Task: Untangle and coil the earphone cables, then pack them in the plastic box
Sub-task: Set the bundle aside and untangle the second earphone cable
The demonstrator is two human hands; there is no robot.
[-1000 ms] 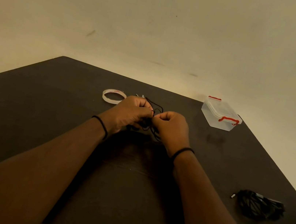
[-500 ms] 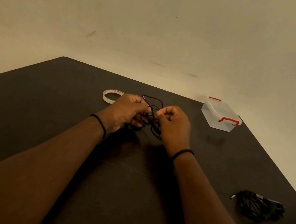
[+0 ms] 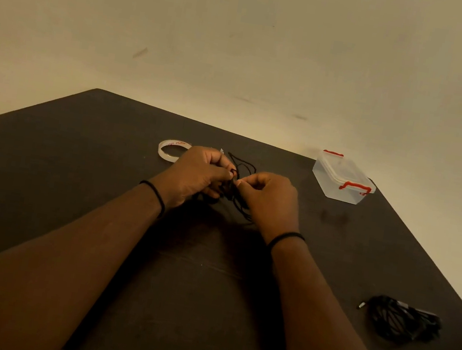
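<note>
A dark worktop (image 3: pixel 56 193) runs up to a plain cream wall (image 3: pixel 243 42) under dim, warm light. Both forearms reach forward over its middle, each wrist wearing a thin black band. The left hand (image 3: pixel 197 174) and right hand (image 3: pixel 272 200) meet knuckles-up with fingers curled — each pinches part of a black earphone cable (image 3: pixel 244 168), thumb and fingertips almost touching across the gap. Loops of that cable rise behind the hands and more strands hang down between them toward the worktop.

Just behind the left hand lies a roll of clear tape (image 3: pixel 172 149), flat on its side. The plastic box (image 3: pixel 343 178), translucent with red clasps and its lid on, sits at the far right near the worktop's back edge, well apart from the hands. A second bundle of black cable (image 3: pixel 403 319) lies near the right edge, its plug pointing left. Bare worktop spreads wide to the left of the arms and between the right forearm and the bundle — the right edge slants in toward the box.
</note>
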